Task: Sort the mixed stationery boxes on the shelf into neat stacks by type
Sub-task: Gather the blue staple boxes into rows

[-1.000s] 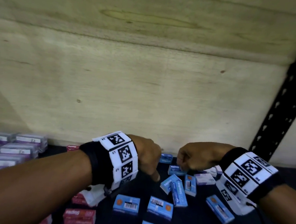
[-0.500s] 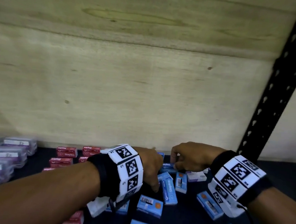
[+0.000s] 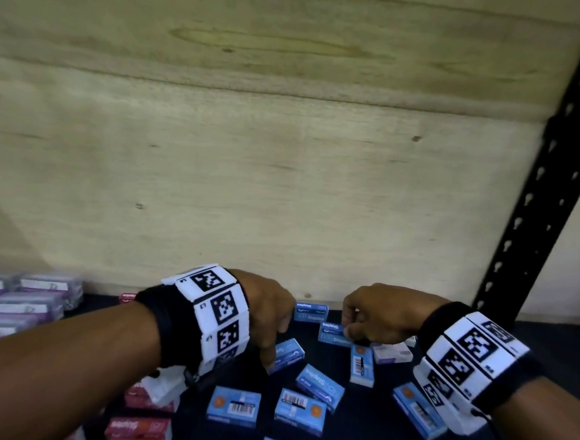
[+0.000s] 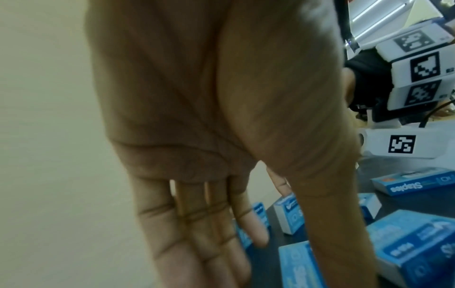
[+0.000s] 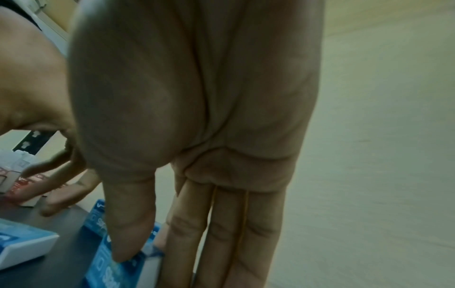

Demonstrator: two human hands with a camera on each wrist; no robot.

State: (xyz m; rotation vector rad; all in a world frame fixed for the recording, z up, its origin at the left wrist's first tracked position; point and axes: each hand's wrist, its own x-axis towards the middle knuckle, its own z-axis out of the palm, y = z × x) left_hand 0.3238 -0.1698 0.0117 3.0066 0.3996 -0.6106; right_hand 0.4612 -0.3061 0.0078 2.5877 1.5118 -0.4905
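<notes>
Both hands reach palm-down over the dark shelf. Right hand pinches a blue staple box between thumb and straight fingers near the back wall. Left hand hangs with fingers extended, holding nothing, thumb tip just beside another blue box.

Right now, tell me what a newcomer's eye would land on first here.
First, the two hands over the dark shelf, each wrist banded with black-and-white marker blocks: the right hand pinches a blue Staples box, the left hand reaches down beside it. Then the scattered blue staple boxes in front, with purple boxes far left.
</notes>
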